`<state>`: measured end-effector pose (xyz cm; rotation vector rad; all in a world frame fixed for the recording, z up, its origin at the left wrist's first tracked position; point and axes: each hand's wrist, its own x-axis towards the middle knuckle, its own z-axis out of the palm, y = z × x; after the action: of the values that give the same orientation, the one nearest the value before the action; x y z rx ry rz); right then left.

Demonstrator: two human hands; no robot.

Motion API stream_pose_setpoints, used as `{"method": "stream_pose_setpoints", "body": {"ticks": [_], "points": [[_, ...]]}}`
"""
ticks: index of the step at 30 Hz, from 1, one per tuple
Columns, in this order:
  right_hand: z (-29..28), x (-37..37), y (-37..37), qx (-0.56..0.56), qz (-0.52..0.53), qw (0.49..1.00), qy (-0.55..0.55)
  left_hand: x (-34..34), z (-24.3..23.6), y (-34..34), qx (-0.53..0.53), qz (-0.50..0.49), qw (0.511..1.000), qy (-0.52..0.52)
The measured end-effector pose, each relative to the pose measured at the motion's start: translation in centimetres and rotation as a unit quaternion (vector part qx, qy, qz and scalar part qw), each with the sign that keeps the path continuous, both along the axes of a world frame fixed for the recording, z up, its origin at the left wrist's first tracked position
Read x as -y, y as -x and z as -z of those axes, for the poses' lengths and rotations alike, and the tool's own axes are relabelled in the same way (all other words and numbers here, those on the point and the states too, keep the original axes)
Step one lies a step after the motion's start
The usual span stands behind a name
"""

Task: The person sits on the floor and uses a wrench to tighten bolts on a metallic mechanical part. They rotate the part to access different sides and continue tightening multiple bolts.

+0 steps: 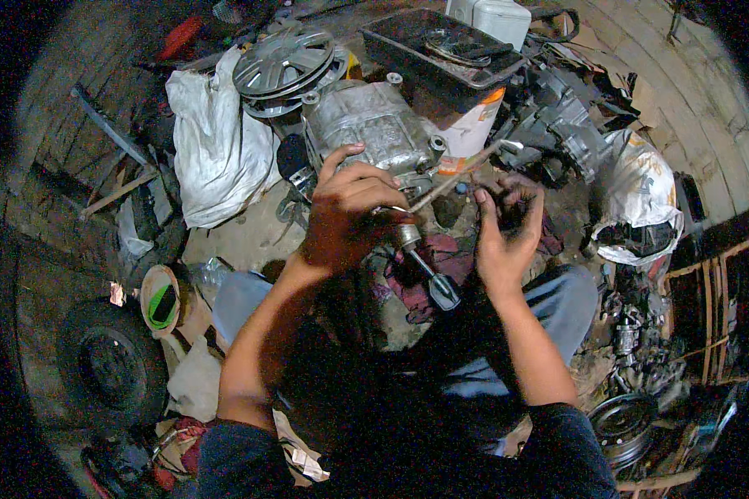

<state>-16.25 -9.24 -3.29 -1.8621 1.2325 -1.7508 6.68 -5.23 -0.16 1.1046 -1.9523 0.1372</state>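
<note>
My left hand [349,218] is closed around a ratchet wrench [424,270] whose dark handle points down toward my lap. It rests against the lower end of a grey metal engine casing [366,125]. My right hand [503,233] is held up beside it, fingers curled around a small part and the end of a thin metal rod [462,170] that slants up to the right. A dark red rag [441,258] lies under both hands.
Wheel covers [283,62] and a white sack [216,141] lie at the back left. A black tray [441,46] sits on a white bucket [470,129]. Another engine block [558,116] and a white bag [641,191] are at right. A tyre [108,366] lies at lower left.
</note>
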Motion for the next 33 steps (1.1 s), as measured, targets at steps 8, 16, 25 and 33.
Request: {"method": "stream_pose_setpoints", "body": {"ticks": [8, 16, 25, 33], "points": [[-2.2, -0.4, -1.2, 0.450, -0.467, 0.657, -0.383, -0.7, -0.3, -0.4, -0.036, 0.033, 0.999, 0.023], [-5.1, 0.0, 1.9, 0.080, -0.206, 0.964, -0.146, -0.8, -0.7, -0.4, 0.003, -0.020, 0.998, 0.056], [-6.0, -0.6, 0.0, -0.108, -0.021, 0.994, 0.016, -0.9, -0.5, -2.1, 0.081, -0.085, 0.992, 0.049], [-6.4, 0.3, -1.7, -0.103, -0.034, 0.994, 0.016, -1.2, -0.1, -0.7, 0.036, -0.117, 0.992, 0.032]]}}
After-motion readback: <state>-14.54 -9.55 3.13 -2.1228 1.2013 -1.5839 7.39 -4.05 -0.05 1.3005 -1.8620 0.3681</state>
